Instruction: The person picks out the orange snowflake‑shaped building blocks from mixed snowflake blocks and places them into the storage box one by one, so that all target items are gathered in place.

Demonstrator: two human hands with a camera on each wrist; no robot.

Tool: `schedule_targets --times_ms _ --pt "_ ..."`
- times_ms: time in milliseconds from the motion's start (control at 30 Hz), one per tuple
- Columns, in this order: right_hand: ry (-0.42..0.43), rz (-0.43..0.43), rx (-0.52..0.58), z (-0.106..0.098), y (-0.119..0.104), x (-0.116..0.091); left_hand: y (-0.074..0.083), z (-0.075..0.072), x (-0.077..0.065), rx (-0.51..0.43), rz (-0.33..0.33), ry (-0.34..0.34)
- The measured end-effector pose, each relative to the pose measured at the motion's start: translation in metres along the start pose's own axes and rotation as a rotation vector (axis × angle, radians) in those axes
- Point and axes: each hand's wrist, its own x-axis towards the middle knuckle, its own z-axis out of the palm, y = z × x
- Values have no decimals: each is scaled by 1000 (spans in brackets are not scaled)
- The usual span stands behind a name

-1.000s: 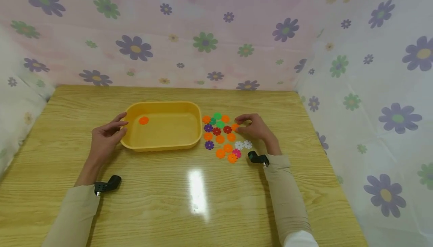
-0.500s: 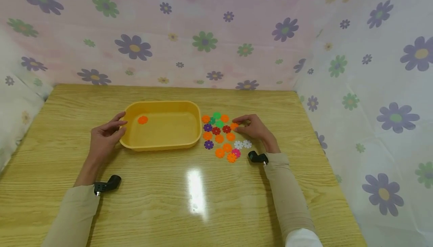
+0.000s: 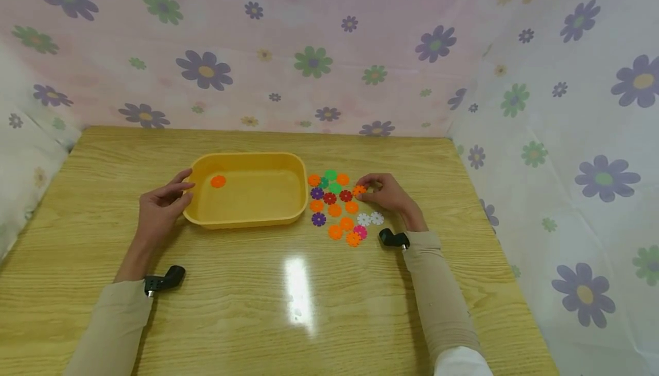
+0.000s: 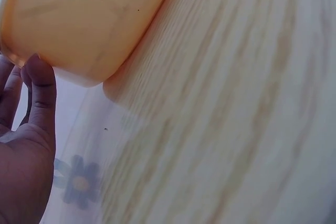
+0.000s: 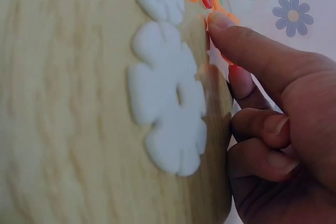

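Observation:
A yellow plastic tray [image 3: 247,222] stands on the table, with one orange flower-shaped disc [image 3: 218,181] lying inside near its left end. My left hand [image 3: 161,210] rests against the tray's left end, fingertips at the rim; the left wrist view has its thumb [image 4: 42,90] touching the outer wall. To the right of the tray, my right hand [image 3: 388,194] pinches another orange flower-shaped disc [image 3: 359,191] between thumb and index finger. Its remaining fingers are curled in the right wrist view, and a white flower-shaped disc [image 5: 165,98] lies flat close by.
Several flower-shaped discs lie spread between the tray and the right hand, among them a purple disc [image 3: 318,219], a red disc [image 3: 330,198], a green disc [image 3: 335,188] and a pink disc [image 3: 360,232]. Flower-print cloth [image 3: 314,95] hangs behind the wooden table [image 3: 231,307].
The orange disc at my right fingertips now looks slightly raised and tilted, its notches more visible. My left hand and the tray stay in place.

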Motion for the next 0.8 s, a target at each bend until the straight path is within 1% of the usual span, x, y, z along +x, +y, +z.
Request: schedule_targets --times_ms 233,633,800 --pt "27 0 13 2 2 -1 0 -1 -1 -1 -10 2" --pt "44 -69 3 1 2 -2 2 0 -1 32 -29 9" --pt "53 -74 18 2 2 -1 2 0 -1 46 -27 11"
